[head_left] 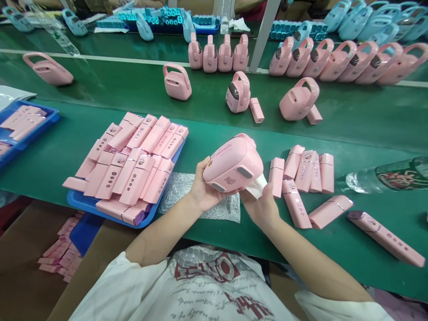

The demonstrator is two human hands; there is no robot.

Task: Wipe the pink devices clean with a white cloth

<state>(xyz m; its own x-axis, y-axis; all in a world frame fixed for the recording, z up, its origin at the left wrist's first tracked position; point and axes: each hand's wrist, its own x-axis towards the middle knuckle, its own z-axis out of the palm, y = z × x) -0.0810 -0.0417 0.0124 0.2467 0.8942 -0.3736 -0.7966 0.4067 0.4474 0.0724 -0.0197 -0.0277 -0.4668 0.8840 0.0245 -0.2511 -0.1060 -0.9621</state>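
Tilted in my left hand (203,189) is a pink portable speaker (234,162), its underside with two grey foot pads and a small printed label turned toward me. My left fingers wrap round its left end and lower edge. My right hand (262,203) pinches a white wiping cloth (257,186) at the speaker's lower right corner. The right fingertips are partly hidden behind the cloth and the speaker. Beneath both hands lies a sheet of bubble wrap (187,189) on the green table (214,120).
To the left, a blue tray (110,213) is heaped with pink stick-shaped microphones (137,178). Several loose microphones (306,171) and a plastic bottle (391,176) lie right. Beyond are pink speakers (177,82), a metal post (264,38) and blue speakers (364,22).
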